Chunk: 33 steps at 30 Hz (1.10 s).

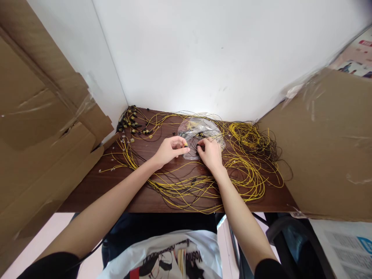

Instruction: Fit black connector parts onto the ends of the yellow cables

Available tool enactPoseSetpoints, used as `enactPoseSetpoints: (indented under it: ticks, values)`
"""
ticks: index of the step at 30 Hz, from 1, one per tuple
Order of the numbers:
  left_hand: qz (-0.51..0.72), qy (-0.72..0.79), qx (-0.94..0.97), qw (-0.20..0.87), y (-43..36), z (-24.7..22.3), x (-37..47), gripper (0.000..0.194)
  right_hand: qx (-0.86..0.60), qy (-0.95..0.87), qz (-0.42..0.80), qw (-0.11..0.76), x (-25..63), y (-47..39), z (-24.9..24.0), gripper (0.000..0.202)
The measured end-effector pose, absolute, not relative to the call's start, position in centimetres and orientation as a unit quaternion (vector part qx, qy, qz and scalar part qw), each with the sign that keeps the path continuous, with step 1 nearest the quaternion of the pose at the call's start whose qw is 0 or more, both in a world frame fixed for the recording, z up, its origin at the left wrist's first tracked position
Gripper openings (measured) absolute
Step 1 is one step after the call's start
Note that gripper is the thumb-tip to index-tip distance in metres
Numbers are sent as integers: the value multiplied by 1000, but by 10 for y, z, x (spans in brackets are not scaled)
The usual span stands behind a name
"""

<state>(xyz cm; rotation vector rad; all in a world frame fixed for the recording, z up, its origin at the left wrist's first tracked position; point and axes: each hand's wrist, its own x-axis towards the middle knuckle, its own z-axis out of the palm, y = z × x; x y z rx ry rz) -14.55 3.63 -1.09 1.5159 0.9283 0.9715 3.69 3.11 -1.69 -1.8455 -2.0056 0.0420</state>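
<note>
My left hand [171, 150] is closed in a pinch around a small black and yellow part [186, 145] near the middle of the brown table [101, 186]. Just right of it, my right hand [210, 154] has its fingers bent together at a small black piece [199, 146]. A clear plastic bag [190, 155] with small dark parts lies beneath and behind both hands. Yellow and black wires [186, 190] run across the table in front of the hands. What the right fingertips grip is partly hidden.
Black connectors [132, 122] with yellow wires are heaped at the back left; a tangled wire bundle [247, 133] lies at the back right. Cardboard panels [43, 128] [322, 143] flank the table. A white wall [186, 58] stands behind. A printed white bag [174, 255] is below the front edge.
</note>
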Motion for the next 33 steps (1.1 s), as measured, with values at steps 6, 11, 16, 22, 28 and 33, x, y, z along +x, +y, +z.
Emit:
enactPoseSetpoints:
  ticks: [6, 11, 16, 22, 28, 33]
  values:
    - [410, 390, 631, 531, 37, -12, -145, 28, -628, -709, 54, 318, 36, 33, -16, 13]
    - [422, 394, 622, 528, 39, -14, -145, 31, -548, -704, 193, 409, 31, 30, -9, 13]
    - [421, 408, 631, 508, 40, -15, -146, 32, -485, -706, 258, 448, 26, 27, -8, 13]
    - [421, 414, 634, 500, 38, -13, -146, 33, -451, -706, 271, 474, 24, 26, -9, 12]
    - [417, 419, 637, 494, 39, -14, -146, 32, -457, -719, 248, 461, 23, 26, -10, 9]
    - [415, 421, 641, 489, 40, -18, -147, 33, -448, -721, 251, 465, 24, 27, -10, 11]
